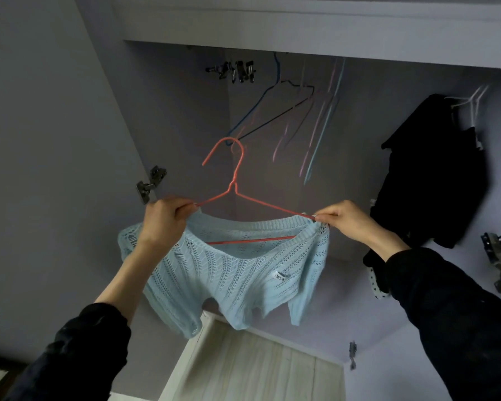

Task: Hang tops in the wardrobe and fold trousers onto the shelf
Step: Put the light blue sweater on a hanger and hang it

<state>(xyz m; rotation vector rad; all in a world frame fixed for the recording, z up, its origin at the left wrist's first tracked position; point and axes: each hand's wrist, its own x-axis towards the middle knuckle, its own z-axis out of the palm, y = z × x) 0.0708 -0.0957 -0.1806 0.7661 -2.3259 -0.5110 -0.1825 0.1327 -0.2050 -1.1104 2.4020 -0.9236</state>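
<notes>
Wardrobe (315, 50): hands' (164, 218) grip on hanger (235, 180).

One pale blue open-knit top (237, 273) hung on one red wire hanger (234, 180), gripped by two hands. At two o'clock hung one black garment (434, 175); at twelve, several empty wire hangers (295, 111), blurred beyond counting.

The top (237, 273) is pale blue, an openwork knit with ribbed stripes running down it and a small white label; the hanger (235, 180) it sits on is coral red; the spare hangers (298, 111) behind are dark blue, black, pink, lilac and light blue; the hanging clothes (428, 169) at the right are black, on a white hanger (472, 105), with a white strip dotted black below; the wardrobe (272, 27) walls are lavender grey; the shelf (261, 369) is pale wood grain; the sleeves (457, 322) are black.
</notes>
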